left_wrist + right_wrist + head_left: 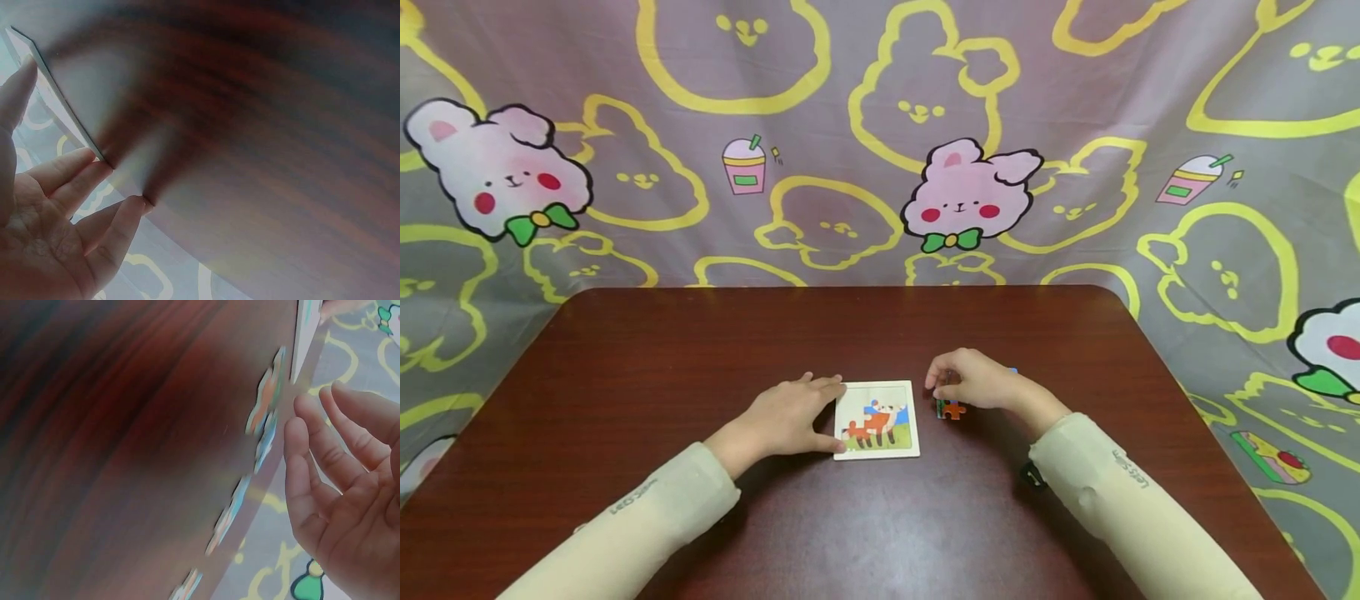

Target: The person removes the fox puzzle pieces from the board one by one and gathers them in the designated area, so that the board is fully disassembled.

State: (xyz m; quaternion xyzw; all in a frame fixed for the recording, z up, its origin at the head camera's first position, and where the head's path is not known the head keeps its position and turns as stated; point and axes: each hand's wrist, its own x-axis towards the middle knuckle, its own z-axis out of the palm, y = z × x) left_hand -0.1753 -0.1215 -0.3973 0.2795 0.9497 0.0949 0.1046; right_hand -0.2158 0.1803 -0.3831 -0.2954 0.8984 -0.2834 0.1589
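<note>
A square jigsaw board (877, 454) with a pale frame lies on the table, partly filled with a picture of an orange fox-like animal (880, 422). My left hand (778, 418) rests at its left side, thumb and fingers spread, with fingertips right at the frame's edge. To the right of the board, my right hand (977, 380) hovers over loose jigsaw pieces, fingers loosely bent and nothing between them. An orange piece (953, 410) shows below that hand. In the right wrist view several pieces (228, 515) lie in a row; the hand hides most of them from the head view.
The dark brown wooden table (700, 333) has rounded far corners. A grey curtain (835, 125) with cartoon bunnies and yellow outlines hangs behind it and along the sides. A small black object (1033, 474) shows beside the right sleeve cuff.
</note>
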